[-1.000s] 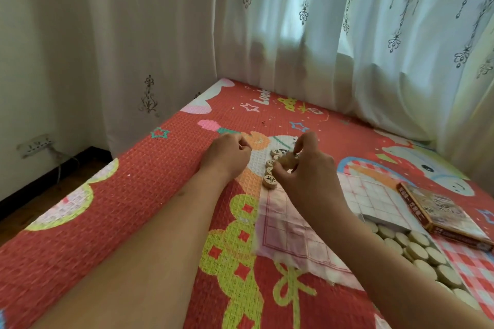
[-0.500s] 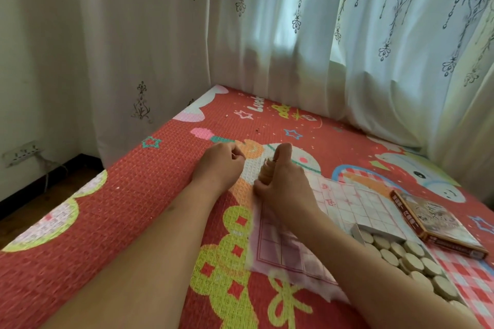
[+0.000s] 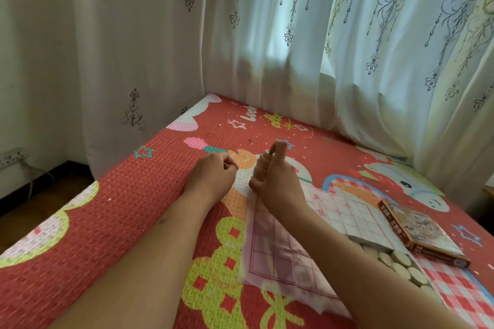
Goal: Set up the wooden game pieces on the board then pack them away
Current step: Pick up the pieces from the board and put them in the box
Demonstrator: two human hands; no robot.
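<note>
- Stack of wooden pieces (image 3: 263, 167): a short column of discs, held on end above the mat (image 3: 133, 208), just beyond the far left corner of the board (image 3: 278, 251).
- Right hand (image 3: 278, 184): clamps the column lengthwise, one digit on the top disc and the rest curled under and behind it.
- Left hand (image 3: 211, 177): knuckles up, just beside the stack, with its fingers curled in. Whether they hold a piece cannot be told.
- Board: a thin printed sheet lying creased on the mat, with no pieces visible on its grid. Its right part meets the tray (image 3: 371, 244).
- Tray: holds rows of loose discs (image 3: 398, 267). The box lid (image 3: 425, 238) lies just beside it.
- Assessment: the step in hand appears to be carrying a gathered column, most likely towards the tray. This is a judgement only.
- Recommended method:
  - Keep end pressure even, since a column gripped at its ends buckles in the middle.
  - Steady the side with the left hand.
  - Lower the stack flat into a tray row before letting go.
- Risk: the soft mat and creased sheet give poor footing, so dropped discs may roll.
</note>
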